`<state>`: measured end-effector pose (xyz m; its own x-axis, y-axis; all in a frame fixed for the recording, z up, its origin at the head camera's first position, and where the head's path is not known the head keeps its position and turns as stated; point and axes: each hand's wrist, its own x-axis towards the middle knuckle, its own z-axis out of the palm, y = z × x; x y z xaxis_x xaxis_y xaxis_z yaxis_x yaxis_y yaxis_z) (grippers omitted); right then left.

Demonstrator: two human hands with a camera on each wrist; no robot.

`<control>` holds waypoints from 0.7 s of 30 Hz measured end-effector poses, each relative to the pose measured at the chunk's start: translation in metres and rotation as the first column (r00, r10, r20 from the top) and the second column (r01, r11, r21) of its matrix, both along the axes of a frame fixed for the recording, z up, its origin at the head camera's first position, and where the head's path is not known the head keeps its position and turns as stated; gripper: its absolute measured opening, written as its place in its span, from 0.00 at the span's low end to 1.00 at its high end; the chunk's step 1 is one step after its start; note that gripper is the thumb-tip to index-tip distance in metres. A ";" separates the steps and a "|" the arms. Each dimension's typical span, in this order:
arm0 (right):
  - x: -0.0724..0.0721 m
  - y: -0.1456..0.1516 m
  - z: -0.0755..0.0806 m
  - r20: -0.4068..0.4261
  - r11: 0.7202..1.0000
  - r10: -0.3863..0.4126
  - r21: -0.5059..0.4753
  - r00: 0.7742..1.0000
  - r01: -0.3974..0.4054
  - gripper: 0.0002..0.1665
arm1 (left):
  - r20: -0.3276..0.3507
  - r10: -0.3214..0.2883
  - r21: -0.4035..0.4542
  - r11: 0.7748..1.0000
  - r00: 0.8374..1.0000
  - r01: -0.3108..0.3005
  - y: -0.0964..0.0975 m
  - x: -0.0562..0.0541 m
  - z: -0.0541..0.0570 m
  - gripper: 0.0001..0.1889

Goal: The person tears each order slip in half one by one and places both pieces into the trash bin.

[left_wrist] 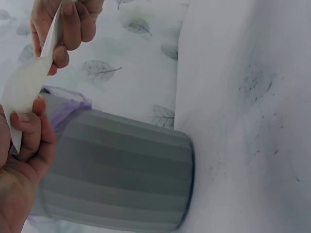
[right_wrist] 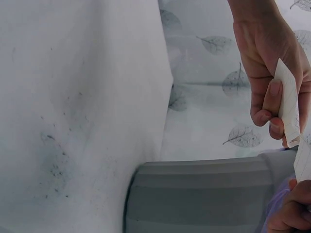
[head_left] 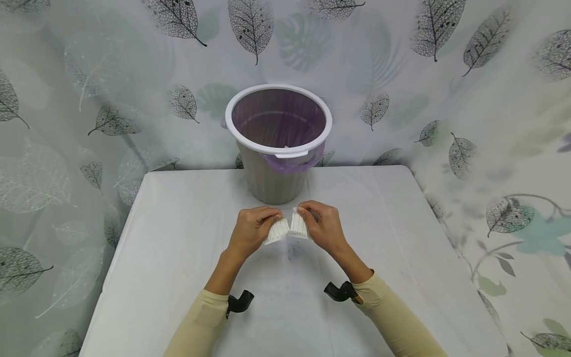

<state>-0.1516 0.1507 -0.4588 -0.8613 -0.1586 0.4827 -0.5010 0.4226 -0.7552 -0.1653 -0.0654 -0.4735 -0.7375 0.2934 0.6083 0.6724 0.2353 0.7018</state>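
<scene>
My left hand [head_left: 252,230] and right hand [head_left: 325,225] are close together above the table, in front of the bin. Between thumb and fingers each pinches a part of a white, lined paper [head_left: 277,230], with a printed row along its lower edge. A V-shaped gap splits the paper from the top; its two parts meet or nearly meet low down, and I cannot tell if they are still joined. In the left wrist view the paper [left_wrist: 28,82] looks curved between the hands. The right wrist view shows two paper flaps [right_wrist: 289,104], one by each hand.
A grey ribbed bin [head_left: 274,178] with a white rim and purple liner stands at the table's back edge, just beyond the hands. A small pale bit shows inside its rim. Small dark specks [head_left: 292,250] mark the white table cover [head_left: 178,238]. Leaf-patterned curtain [head_left: 134,74] surrounds the table.
</scene>
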 end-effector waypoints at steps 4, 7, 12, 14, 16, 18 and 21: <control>0.000 0.000 0.000 0.004 1.000 -0.002 0.001 1.000 0.002 0.05 | 0.006 -0.002 0.003 1.000 1.000 0.002 -0.001 0.000 -0.001 0.03; -0.001 0.000 0.001 0.001 1.000 -0.004 0.005 1.000 0.004 0.05 | 0.003 -0.003 0.007 1.000 1.000 0.003 -0.001 -0.001 -0.002 0.04; -0.001 0.000 0.001 -0.004 1.000 -0.013 0.009 1.000 0.013 0.05 | -0.001 -0.010 0.012 1.000 1.000 0.010 -0.002 -0.002 -0.003 0.04; -0.001 0.000 0.001 -0.005 1.000 -0.015 0.010 1.000 0.015 0.05 | 0.001 -0.009 0.008 1.000 1.000 0.009 -0.002 -0.002 -0.003 0.04; -0.001 0.000 0.001 -0.007 1.000 -0.017 0.012 1.000 0.017 0.05 | 0.002 -0.003 0.009 1.000 1.000 0.003 -0.003 -0.002 -0.004 0.04; -0.002 0.000 0.001 -0.005 1.000 -0.020 0.011 1.000 0.020 0.05 | 0.004 0.011 0.005 1.000 1.000 -0.011 -0.005 -0.002 -0.005 0.04; -0.003 0.002 0.001 -0.009 0.999 -0.033 0.009 0.999 0.033 0.04 | 0.009 0.026 0.006 1.000 1.000 -0.027 -0.007 -0.002 -0.005 0.04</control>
